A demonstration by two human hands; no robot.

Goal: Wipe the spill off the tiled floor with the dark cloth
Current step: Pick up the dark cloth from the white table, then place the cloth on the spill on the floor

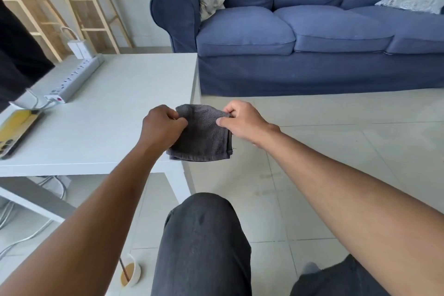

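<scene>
Dark grey folded terry cloth [201,133] held above the white bench [115,113] corner, left hand [162,125] grip pinching its nine o'clock edge, right hand [242,120] grip pinching its two o'clock corner, pale tiled floor [336,163] below.

The left hand [161,125] covers the dark cloth's [201,136] left edge. At the frame's left edge a phone [16,131] is cut off. At lower left, a forearm hides part of a cup [131,273]. The sofa [312,31] runs off the right edge.
</scene>
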